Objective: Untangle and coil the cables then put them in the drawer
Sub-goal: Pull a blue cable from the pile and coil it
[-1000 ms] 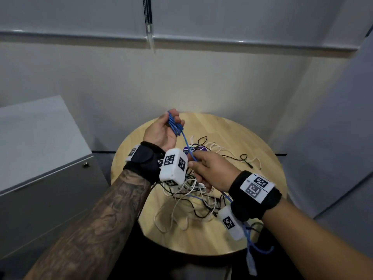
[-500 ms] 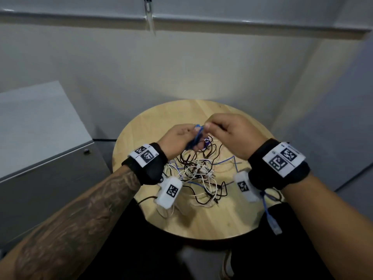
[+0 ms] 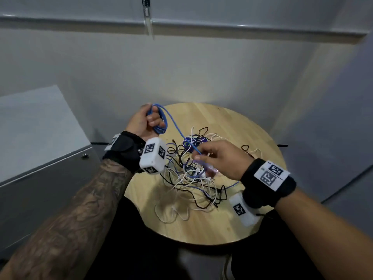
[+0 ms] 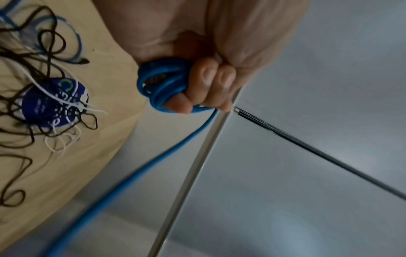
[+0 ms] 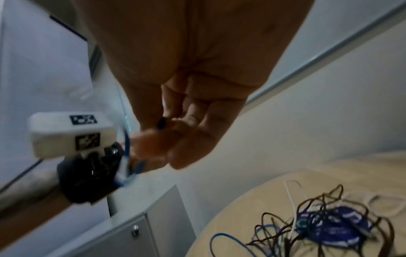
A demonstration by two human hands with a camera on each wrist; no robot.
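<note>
My left hand (image 3: pixel 150 121) is raised over the table's far left edge and grips a small coil of the blue cable (image 3: pixel 161 126). The left wrist view shows the blue coil (image 4: pixel 162 87) wrapped around my curled fingers (image 4: pixel 211 81). One blue strand runs down from the coil to my right hand (image 3: pixel 214 156), which pinches it at the fingertips above the tangle. In the right wrist view the strand (image 5: pixel 127 144) is blurred beside my right hand (image 5: pixel 175 137). A tangle of black, white and blue cables (image 3: pixel 193 178) lies on the round wooden table (image 3: pixel 252 134).
A purple round object (image 3: pixel 194 142) sits under the tangle. The grey drawer cabinet (image 3: pixel 40 158) with a small knob (image 3: pixel 85 156) stands left of the table. A wall is close behind, and a grey panel stands at the right.
My hands were together over the tangle; now the left has lifted up and left with the coil, and the right has moved down and right along the blue strand.
</note>
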